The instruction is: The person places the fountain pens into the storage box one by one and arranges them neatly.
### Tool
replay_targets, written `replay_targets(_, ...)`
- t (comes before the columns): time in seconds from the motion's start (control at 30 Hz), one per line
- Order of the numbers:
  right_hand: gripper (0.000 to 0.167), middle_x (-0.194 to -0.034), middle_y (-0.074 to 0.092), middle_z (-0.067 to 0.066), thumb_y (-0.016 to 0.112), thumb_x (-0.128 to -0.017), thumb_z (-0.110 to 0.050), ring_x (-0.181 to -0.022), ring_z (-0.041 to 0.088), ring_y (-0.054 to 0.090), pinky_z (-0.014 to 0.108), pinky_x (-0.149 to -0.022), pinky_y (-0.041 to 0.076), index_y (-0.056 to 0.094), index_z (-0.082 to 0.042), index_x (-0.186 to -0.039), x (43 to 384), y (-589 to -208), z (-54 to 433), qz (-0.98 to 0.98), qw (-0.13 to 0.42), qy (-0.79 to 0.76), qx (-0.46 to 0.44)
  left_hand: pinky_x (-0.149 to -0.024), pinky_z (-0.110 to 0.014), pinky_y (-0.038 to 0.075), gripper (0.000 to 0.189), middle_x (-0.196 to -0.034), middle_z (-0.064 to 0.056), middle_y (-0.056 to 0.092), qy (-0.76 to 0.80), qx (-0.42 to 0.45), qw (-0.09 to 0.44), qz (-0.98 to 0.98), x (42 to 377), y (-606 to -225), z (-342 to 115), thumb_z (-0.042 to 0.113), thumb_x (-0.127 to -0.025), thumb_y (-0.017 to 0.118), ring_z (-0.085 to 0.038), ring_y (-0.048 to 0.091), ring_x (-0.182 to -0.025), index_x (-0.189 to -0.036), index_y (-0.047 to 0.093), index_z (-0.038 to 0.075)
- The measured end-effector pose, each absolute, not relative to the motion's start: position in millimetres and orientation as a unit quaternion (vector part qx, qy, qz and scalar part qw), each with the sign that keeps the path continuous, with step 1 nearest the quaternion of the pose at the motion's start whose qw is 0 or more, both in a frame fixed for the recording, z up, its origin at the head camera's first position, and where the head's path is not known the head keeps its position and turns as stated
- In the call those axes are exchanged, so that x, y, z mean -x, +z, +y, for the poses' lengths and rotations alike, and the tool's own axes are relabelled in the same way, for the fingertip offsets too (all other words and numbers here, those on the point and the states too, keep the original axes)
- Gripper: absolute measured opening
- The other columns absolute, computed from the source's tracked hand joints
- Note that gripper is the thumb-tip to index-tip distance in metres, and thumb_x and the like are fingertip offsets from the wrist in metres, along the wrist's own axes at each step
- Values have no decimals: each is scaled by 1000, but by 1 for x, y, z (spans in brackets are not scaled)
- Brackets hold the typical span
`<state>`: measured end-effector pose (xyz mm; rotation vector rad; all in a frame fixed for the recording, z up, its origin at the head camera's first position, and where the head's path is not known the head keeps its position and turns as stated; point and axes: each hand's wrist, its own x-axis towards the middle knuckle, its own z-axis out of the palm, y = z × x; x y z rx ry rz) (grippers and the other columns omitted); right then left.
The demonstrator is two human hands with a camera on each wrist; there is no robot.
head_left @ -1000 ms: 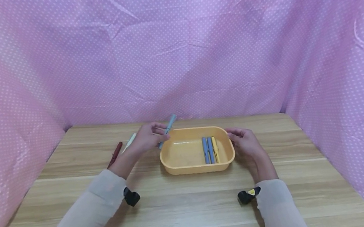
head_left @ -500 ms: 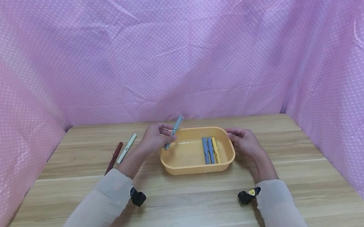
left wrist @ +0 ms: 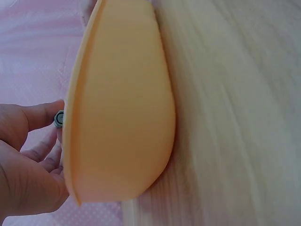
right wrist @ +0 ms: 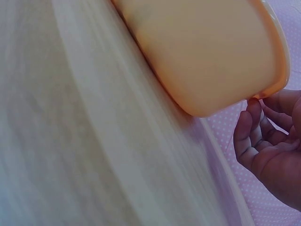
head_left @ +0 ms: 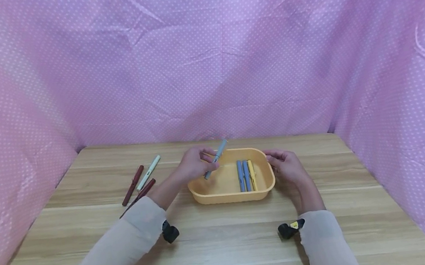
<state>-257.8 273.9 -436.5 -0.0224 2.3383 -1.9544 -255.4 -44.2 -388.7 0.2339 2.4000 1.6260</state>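
Observation:
My left hand [head_left: 197, 163] pinches a grey-blue pen [head_left: 220, 150] between thumb and fingers. It holds the pen tilted over the left part of the yellow tray [head_left: 221, 198]. In the left wrist view, only the end of this pen [left wrist: 59, 118] shows beside the tray's rim. Inside the tray, two blue pens [head_left: 241, 176] and a yellow pen [head_left: 252, 175] lie side by side toward the right. At the tray's right end, my right hand [head_left: 288, 167] grips the rim with curled fingers, seen close in the right wrist view.
Left of the tray, a pale green pen [head_left: 149, 173] and two dark red pens [head_left: 133, 185] lie on the wooden table [head_left: 228, 248]. My left sleeve partly covers one red pen. A pink dotted cloth [head_left: 202, 61] encloses the back and sides.
My left hand has carried the grey-blue pen rightward, from the tray's left edge to over its inside. A second red pen has come into view beside my forearm. My right hand stays put.

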Motion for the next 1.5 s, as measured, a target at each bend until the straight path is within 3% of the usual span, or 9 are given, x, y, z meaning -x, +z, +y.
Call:
replay_targets(0.57, 36, -128, 65, 21, 59, -105, -15, -101, 12, 66, 22, -85, 58, 61, 6, -135, 260, -438, 275, 769, 42, -638, 19, -60, -26, 59, 32, -96, -9, 69, 550, -76, 161, 816, 247, -410, -17, 3, -86, 81, -22, 67, -76, -114, 67, 6)
replay_targets(0.83, 36, -130, 64, 21, 58, -105, -14, -104, 13, 66, 24, -89, 58, 60, 6, -136, 259, -437, 274, 764, 46, -643, 14, -52, -22, 50, 32, -86, -9, 62, 526, -40, 185, 829, 246, -414, -11, 6, -84, 84, -15, 56, -64, -111, 66, 5)
replay_targets(1.1, 36, -129, 65, 21, 59, -105, -15, -102, 13, 66, 22, -86, 58, 61, 5, -136, 259, -438, 275, 769, 45, -638, 13, -56, -22, 49, 29, -96, -10, 62, 487, -13, 175, 855, 249, -420, -4, 8, -81, 86, -17, 58, -72, -103, 68, 4)
replay_targets(1.33, 34, -126, 67, 18, 59, -105, -14, -101, 13, 66, 23, -85, 59, 62, 5, -134, 259, -439, 275, 768, 41, -639, 13, -68, -25, 50, 32, -100, -8, 61, 458, -21, 168, 872, 252, -426, 3, 14, -81, 88, -20, 59, -86, -104, 68, 4)
replay_targets(1.5, 34, -126, 67, 17, 59, -105, -14, -101, 12, 66, 22, -85, 59, 62, 4, -134, 259, -440, 274, 766, 42, -641, 13, -65, -24, 53, 30, -99, -8, 62, 461, -18, 174, 870, 253, -427, 7, 15, -84, 86, -18, 63, -80, -105, 67, 4)
